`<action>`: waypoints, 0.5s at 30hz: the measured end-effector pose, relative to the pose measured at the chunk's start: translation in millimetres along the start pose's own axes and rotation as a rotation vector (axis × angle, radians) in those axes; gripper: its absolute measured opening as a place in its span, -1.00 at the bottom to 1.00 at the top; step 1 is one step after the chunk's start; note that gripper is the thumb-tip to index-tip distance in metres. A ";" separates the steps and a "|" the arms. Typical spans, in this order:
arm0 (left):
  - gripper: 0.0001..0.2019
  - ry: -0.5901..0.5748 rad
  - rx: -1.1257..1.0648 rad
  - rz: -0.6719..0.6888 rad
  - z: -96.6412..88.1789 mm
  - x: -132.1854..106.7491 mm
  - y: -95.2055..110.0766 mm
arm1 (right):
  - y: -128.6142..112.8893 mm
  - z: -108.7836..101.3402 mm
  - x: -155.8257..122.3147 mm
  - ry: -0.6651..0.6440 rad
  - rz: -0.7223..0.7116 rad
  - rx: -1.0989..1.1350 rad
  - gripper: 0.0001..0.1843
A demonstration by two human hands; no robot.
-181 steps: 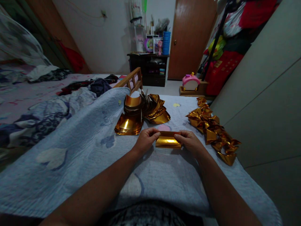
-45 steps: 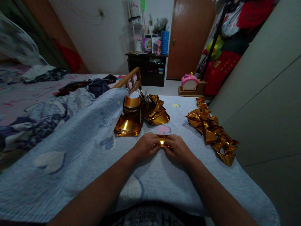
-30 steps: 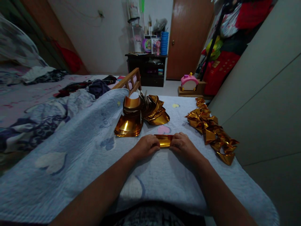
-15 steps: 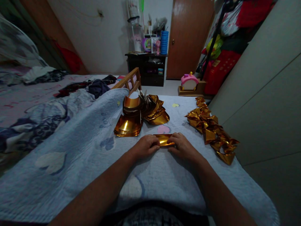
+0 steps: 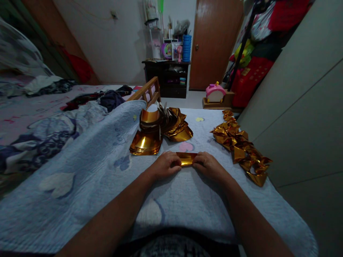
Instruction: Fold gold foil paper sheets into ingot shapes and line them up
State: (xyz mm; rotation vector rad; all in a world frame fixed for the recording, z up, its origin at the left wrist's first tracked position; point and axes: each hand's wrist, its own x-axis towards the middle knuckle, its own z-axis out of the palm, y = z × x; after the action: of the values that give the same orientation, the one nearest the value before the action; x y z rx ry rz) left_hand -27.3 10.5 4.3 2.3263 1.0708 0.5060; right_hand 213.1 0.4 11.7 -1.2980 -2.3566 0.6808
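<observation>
A narrow folded strip of shiny gold foil paper (image 5: 187, 159) lies low over the bed cover, stretched between my two hands. My left hand (image 5: 166, 165) pinches its left end, thumb below and fingers above. At the right end my right hand (image 5: 207, 163) grips it the same way. Beyond my left hand stand fanned stacks of flat gold foil sheets (image 5: 147, 142), some curled upright. To the right of my right hand is a row of folded gold foil pieces (image 5: 238, 144), crumpled against one another.
A light blue quilt (image 5: 99, 192) with heart shapes covers the surface beneath. Clothes (image 5: 111, 100) lie on a bed to the left. A pale cabinet (image 5: 302, 117) borders the right side. At the back are a dark shelf unit (image 5: 166, 80), a wooden door (image 5: 211, 46) and a pink toy (image 5: 215, 92).
My right hand has shifted slightly to the right along the foil strip, out to its end, baring more of the middle. The left hand has barely moved.
</observation>
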 end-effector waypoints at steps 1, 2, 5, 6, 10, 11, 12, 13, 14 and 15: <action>-0.94 -0.003 0.011 -0.002 0.4 0.6 0.1 | -0.3 0.4 0.3 0.002 0.006 -0.003 -0.83; -0.92 -0.007 0.021 -0.005 0.9 1.1 0.2 | -0.6 0.7 0.6 0.004 0.013 -0.006 -0.84; -0.88 0.001 0.056 -0.019 2.5 2.1 0.4 | -1.5 1.0 0.8 0.016 0.040 -0.010 -0.85; -0.88 0.005 0.064 -0.023 2.7 2.2 0.4 | -1.6 1.0 0.6 0.022 0.047 -0.007 -0.86; -0.90 -0.006 0.057 -0.033 1.7 1.6 0.7 | -0.5 1.3 -0.9 0.014 0.037 -0.006 -0.85; -0.89 -0.010 0.052 -0.036 1.4 1.6 0.7 | 0.0 1.4 -1.3 0.007 0.033 -0.009 -0.84; -0.89 -0.011 0.048 -0.042 1.3 1.7 0.6 | 0.7 1.4 -1.6 0.000 0.032 -0.013 -0.84; -0.88 -0.009 0.047 -0.047 1.3 1.8 0.5 | 1.3 1.4 -1.8 -0.006 0.033 -0.018 -0.83; -0.87 -0.007 0.049 -0.053 1.6 2.1 0.4 | 2.0 1.3 -2.0 -0.011 0.038 -0.023 -0.82; -0.87 -0.004 0.054 -0.058 2.1 2.4 0.4 | 2.7 1.0 -2.0 -0.016 0.043 -0.029 -0.82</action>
State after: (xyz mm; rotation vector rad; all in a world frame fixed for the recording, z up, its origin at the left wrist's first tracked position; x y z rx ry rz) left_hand -24.5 11.5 3.1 2.3339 1.1601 0.4556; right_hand 215.5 -0.3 9.2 -1.3644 -2.3656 0.6738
